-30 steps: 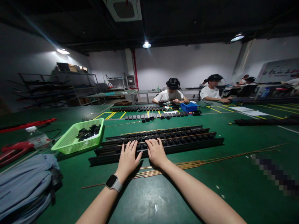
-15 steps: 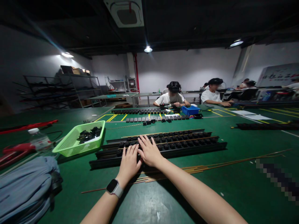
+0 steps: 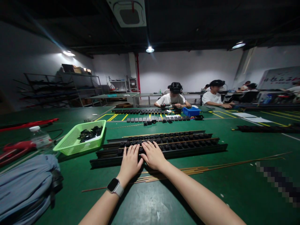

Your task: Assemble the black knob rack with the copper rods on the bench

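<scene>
My left hand (image 3: 130, 162) and my right hand (image 3: 153, 154) lie side by side, palms down, on a long black rail (image 3: 187, 149) fitted with a row of black parts. Fingers of both hands are stretched out flat and press on the parts near the rail's left half. A smartwatch sits on my left wrist. A thin copper rod (image 3: 178, 138) runs along the top of the row. A bundle of loose copper rods (image 3: 211, 167) lies on the green table just in front of the rail.
A green basket (image 3: 70, 145) with black parts stands to the left, beside a water bottle (image 3: 39, 139), red tools (image 3: 14, 148) and a grey-blue cloth (image 3: 25, 184). More black rails (image 3: 140, 110) lie farther back. Two people sit working at the far side.
My right hand, reaching farther left and forward half a second ago, has drawn back beside the left. The left hand stays put on the rail. The view has shifted slightly.
</scene>
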### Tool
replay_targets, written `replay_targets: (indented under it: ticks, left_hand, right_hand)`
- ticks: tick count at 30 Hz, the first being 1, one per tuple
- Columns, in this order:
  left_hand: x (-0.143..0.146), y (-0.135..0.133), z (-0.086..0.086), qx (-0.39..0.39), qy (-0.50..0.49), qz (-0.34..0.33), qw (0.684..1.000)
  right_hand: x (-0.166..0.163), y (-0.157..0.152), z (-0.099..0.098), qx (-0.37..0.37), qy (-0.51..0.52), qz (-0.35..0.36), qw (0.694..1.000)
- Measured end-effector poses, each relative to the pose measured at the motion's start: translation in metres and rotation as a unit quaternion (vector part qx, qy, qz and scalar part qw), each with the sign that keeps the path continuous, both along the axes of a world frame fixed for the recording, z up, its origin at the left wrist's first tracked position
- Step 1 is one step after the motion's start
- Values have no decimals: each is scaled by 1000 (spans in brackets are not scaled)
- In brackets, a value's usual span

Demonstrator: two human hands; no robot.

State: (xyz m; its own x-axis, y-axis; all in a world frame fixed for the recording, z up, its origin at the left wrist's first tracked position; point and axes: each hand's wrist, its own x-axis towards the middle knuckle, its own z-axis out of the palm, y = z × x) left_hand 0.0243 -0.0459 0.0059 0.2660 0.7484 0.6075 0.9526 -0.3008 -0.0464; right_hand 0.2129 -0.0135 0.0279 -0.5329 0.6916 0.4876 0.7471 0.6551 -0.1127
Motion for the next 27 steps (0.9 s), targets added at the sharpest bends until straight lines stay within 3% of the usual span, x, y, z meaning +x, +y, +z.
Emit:
replay_targets:
  ticks: [27]
  left_hand:
    - [2,0,-1,13,-5,-6,1000]
  right_hand:
    - [30,-7,-19,35,45,-60,997]
